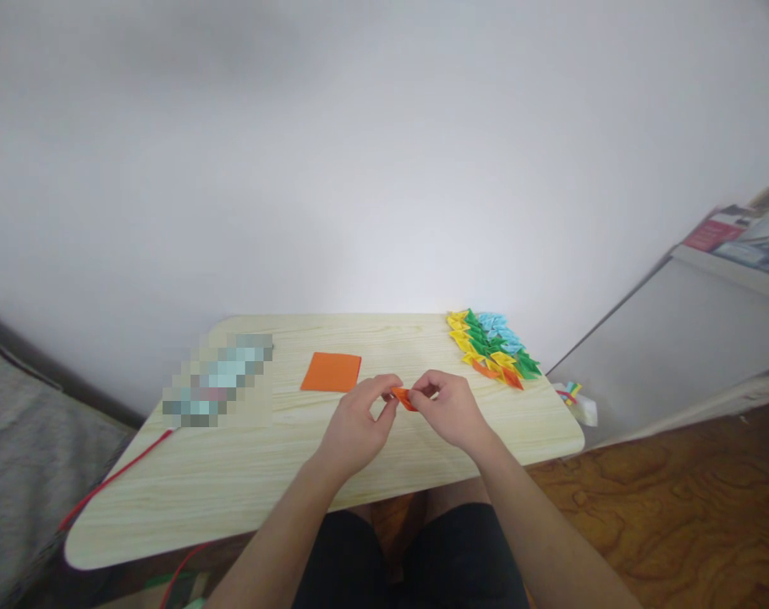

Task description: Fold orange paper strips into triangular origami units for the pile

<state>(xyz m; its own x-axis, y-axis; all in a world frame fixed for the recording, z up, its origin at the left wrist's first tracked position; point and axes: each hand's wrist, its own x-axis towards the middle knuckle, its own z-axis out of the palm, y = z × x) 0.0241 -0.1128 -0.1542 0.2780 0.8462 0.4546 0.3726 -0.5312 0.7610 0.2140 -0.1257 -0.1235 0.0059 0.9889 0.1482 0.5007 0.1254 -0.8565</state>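
One small folded orange paper [404, 398] is held just above the tabletop [257, 482], near the middle of its front half. Both hands grip it between thumb and fingers: the left hand [360, 425] at one end, the right hand [448, 408] at the other — fingertips near each other. Just beyond the left hand lies a flat orange square [331, 372]. Toward the far right corner, folded paper pieces [486, 347] sit close together in rows — yellow, green and light blue, with orange at the near end. On the left side rests a pixelated object [222, 381], too blurred to tell, with a red cord [121, 474] running from it over the edge. A pale wall [359, 169] rises behind; wooden floor [650, 507] shows at right.
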